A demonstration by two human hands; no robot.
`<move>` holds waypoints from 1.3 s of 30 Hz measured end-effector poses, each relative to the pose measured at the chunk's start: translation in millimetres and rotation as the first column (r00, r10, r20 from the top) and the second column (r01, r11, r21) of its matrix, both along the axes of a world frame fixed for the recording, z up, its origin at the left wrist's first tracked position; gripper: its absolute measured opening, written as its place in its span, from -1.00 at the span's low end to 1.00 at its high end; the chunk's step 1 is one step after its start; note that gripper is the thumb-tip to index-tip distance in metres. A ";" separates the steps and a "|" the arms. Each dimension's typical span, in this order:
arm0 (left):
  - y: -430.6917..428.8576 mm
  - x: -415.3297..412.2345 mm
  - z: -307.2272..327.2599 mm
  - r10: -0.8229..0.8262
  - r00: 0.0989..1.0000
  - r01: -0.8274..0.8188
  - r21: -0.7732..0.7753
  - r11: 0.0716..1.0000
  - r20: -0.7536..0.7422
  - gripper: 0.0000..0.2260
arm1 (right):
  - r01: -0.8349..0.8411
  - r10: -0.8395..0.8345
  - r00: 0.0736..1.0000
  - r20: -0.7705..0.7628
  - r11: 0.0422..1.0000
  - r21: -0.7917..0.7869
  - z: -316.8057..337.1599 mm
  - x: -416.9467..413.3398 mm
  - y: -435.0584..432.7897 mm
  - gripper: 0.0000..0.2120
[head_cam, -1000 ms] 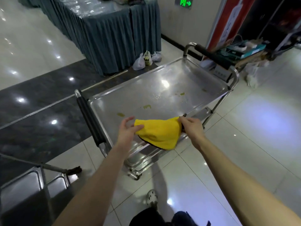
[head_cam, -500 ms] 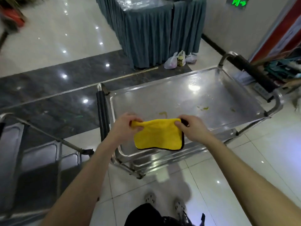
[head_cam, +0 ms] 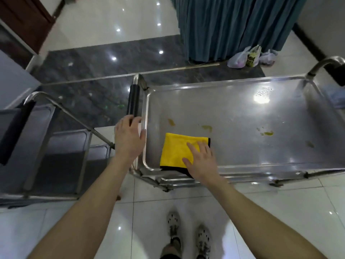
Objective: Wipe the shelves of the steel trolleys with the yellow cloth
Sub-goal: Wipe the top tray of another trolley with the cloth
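**While my right grip (head_cam: 200, 161) pinned the yellow cloth (head_cam: 175, 152), stains (head_cam: 207, 128) lay beyond**

Flat-fingered, it pressed the cloth onto the top shelf (head_cam: 233, 109). Stains sat ahead and rightward, along the shelf's long axis, nearest this grip. My left grip (head_cam: 128, 139) rested on the handle (head_cam: 133, 101); whether it clasped, I couldn't tell.

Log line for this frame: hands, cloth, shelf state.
step: wipe start | left hand: holds handle | right hand: flat on yellow cloth | top shelf: stains not yet wiped
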State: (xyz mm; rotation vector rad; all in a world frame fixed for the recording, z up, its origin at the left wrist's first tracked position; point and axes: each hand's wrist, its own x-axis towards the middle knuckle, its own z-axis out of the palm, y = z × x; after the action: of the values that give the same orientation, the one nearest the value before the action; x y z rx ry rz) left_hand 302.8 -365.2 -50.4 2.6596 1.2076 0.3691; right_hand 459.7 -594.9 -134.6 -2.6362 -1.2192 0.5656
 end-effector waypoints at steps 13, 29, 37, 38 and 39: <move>87.8 49.8 -39.7 0.159 0.983 -0.118 -0.339 0.933 0.094 -0.40 | -0.114 0.090 0.967 0.236 0.989 0.090 -87.9 -55.5 66.2 -0.24; 80.3 47.7 -31.6 0.208 0.965 -0.145 -0.339 0.929 0.159 -0.42 | -0.089 0.093 0.984 0.154 0.995 -0.035 -63.0 137.2 348.4 -0.17; 78.5 48.2 -27.1 0.207 0.963 -0.149 -0.302 0.942 0.170 -0.43 | -0.112 0.109 0.979 0.172 0.994 0.009 -70.4 101.8 343.7 -0.25; 78.5 48.6 -26.4 0.198 0.967 -0.144 -0.294 0.945 0.163 -0.43 | -0.124 0.120 0.977 0.176 0.992 0.011 -72.0 90.5 331.9 -0.26; 80.0 48.7 -26.9 0.189 0.970 -0.141 -0.281 0.949 0.153 -0.43 | -0.140 0.136 0.974 0.179 0.990 0.010 -73.5 75.9 317.8 -0.27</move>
State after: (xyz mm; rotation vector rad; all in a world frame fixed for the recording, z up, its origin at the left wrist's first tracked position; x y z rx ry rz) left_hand 351.5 -285.3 -77.3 2.2531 1.3239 0.4265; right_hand 535.7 -277.1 -208.1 -2.6447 -1.4599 0.3393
